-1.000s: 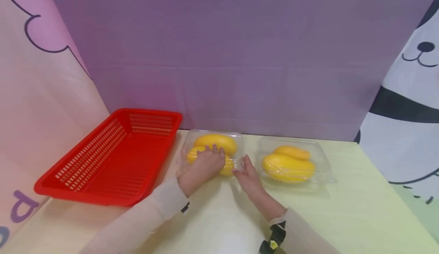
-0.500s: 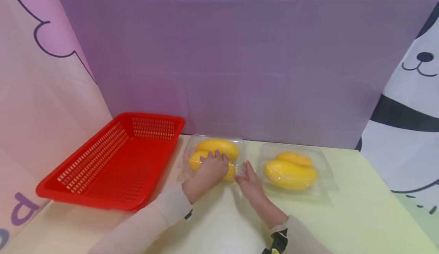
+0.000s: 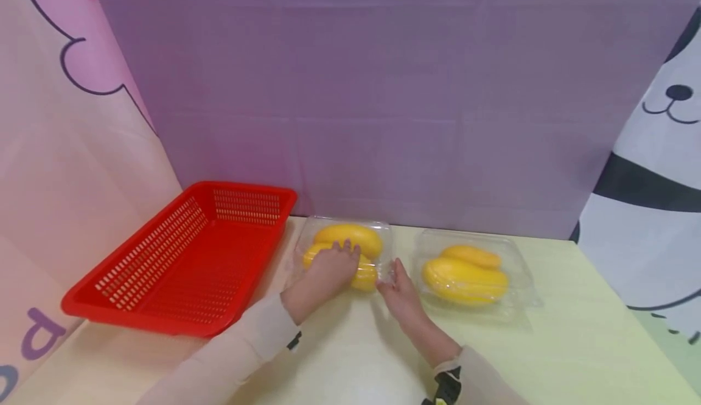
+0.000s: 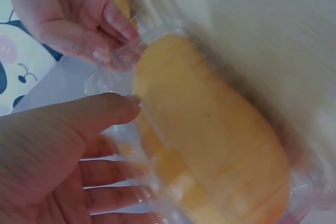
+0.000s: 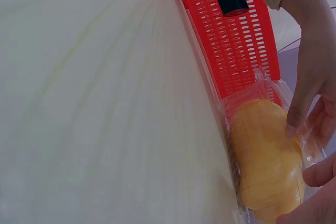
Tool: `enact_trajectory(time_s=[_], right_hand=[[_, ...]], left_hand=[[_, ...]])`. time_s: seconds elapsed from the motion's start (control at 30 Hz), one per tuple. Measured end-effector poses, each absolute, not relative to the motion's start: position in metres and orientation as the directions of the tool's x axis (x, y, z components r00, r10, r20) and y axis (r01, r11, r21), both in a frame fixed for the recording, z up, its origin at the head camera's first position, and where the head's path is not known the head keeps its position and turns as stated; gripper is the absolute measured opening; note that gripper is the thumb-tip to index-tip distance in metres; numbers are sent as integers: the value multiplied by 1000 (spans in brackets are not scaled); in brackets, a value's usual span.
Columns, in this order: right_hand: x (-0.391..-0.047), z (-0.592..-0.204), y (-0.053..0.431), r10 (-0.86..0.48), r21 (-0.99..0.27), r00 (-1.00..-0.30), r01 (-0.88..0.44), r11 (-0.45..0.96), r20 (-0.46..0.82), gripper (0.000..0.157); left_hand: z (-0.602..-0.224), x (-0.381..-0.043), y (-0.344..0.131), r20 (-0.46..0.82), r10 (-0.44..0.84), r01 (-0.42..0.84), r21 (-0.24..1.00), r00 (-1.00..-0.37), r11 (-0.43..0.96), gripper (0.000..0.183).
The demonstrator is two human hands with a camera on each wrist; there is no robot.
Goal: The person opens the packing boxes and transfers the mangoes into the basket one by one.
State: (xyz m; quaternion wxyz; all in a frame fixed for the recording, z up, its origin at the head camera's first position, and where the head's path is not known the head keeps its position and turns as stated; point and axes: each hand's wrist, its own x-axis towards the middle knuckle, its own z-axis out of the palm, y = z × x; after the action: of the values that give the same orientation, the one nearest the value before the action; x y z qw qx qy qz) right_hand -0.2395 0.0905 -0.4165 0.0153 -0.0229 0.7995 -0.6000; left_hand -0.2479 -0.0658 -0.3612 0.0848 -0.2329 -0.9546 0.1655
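A clear plastic clamshell box (image 3: pixel 314 225) with two yellow mangoes (image 3: pixel 350 235) inside stands at the back middle of the table. My left hand (image 3: pixel 327 274) rests across the lid, its fingers reaching toward the far mango. In the left wrist view the left thumb touches the plastic over the near mango (image 4: pixel 210 129), and the other fingers stretch along the lid. My right hand (image 3: pixel 402 295) holds the box's right front corner between thumb and fingers. Both hands appear in the right wrist view, left hand (image 5: pixel 315 82) and right hand (image 5: pixel 315 203), beside the same box.
A red plastic basket (image 3: pixel 219 326) with slotted sides stands left of the box. To the right is a second clear box (image 3: pixel 517 271) with two mangoes. A purple backdrop (image 3: pixel 383 119) rises behind the table, with printed curtains at both sides.
The head view has tilted a little, so everything sits lower in it. My left hand shifts slightly over the lid; my right hand stays at the box corner. The boxes and basket keep their places.
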Motion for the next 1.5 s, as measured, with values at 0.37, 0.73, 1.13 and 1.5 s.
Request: enact_trajectory(time_s=[0.37, 0.73, 1.13, 1.5], right_hand=[[-237, -417, 91, -55, -960, -998, -3, 281, -13, 73], [-237, -421, 90, -63, -968, -998, -24, 249, 8, 74], [-241, -421, 91, -86, -970, -996, -47, 237, 27, 73], [-242, -422, 91, -81, -970, -997, -34, 240, 15, 71]], left_hand=[[-365, -243, -83, 231, 569, 461, -389, -790, 798, 37], [-358, -237, -105, 129, 547, 493, -302, -827, 816, 57], [-369, -244, -99, 170, 438, 403, -204, -883, 892, 58], [-371, -244, -102, 190, 501, 445, -274, -844, 853, 58]])
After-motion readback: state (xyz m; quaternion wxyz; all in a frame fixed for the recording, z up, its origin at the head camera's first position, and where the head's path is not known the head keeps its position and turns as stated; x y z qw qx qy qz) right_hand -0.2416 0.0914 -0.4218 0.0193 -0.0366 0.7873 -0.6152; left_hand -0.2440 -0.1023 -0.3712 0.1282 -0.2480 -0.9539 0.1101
